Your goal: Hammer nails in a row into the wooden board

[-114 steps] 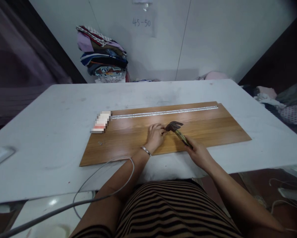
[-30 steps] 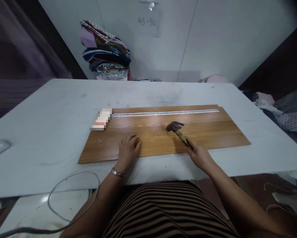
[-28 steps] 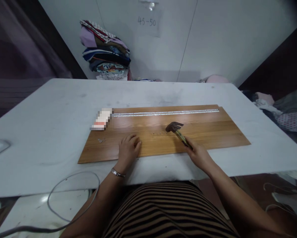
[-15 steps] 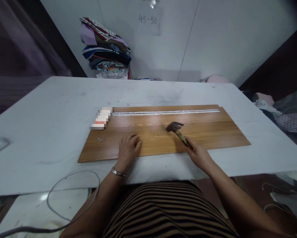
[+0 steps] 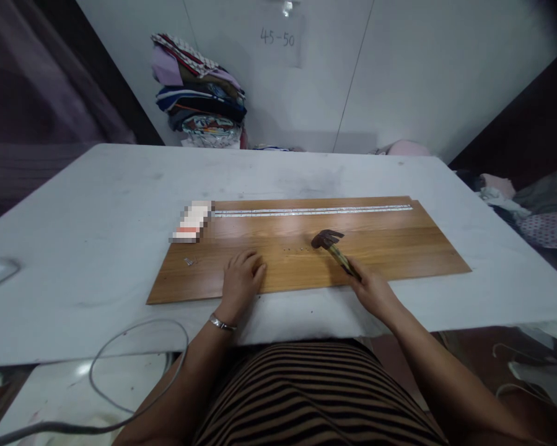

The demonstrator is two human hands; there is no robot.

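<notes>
My right hand (image 5: 368, 285) is wrapped round the handle of a claw hammer (image 5: 328, 238), whose dark head is over the middle of a brown wooden board (image 5: 390, 241). A short row of small nail heads or dots (image 5: 297, 249) runs across the board just left of the hammer head. Resting flat on the board's front part is my left hand (image 5: 243, 275), fingers spread, holding nothing. Left of it lie a few loose nails (image 5: 189, 262). Two pale measuring strips (image 5: 313, 211) stretch along the board's far side.
The board lies on a white table (image 5: 74, 248). A blurred-out white and orange item (image 5: 192, 222) sits on its far left corner. Folded clothes (image 5: 201, 93) are stacked at the back wall. A grey cable (image 5: 92, 371) loops by my left forearm.
Almost nothing differs. The view has shifted very slightly; the hammer and both hands stay in nearly the same place.
</notes>
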